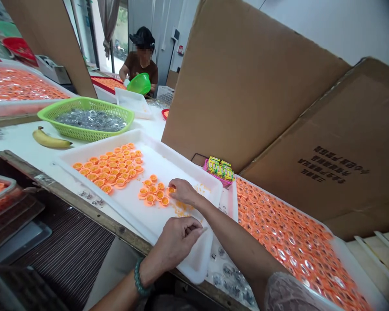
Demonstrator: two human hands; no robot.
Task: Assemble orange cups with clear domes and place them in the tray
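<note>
My right hand reaches over the white tray, its fingers closed on a small orange cup at the edge of a loose group. Several other orange cups with yellow-orange grains inside stand just left of those fingertips. My left hand, with a green beaded bracelet on its wrist, is at the tray's near right corner. Its thumb and fingers are pinched together; whatever they may hold is too small or hidden to make out. A larger block of filled cups covers the tray's left part.
Loose yellow-orange grains lie by my hands. Behind are a green basket of clear plastic pieces, a banana and a pink basket of yellow packets. A cardboard sheet borders a tray of orange pieces. Another person holds a green bowl.
</note>
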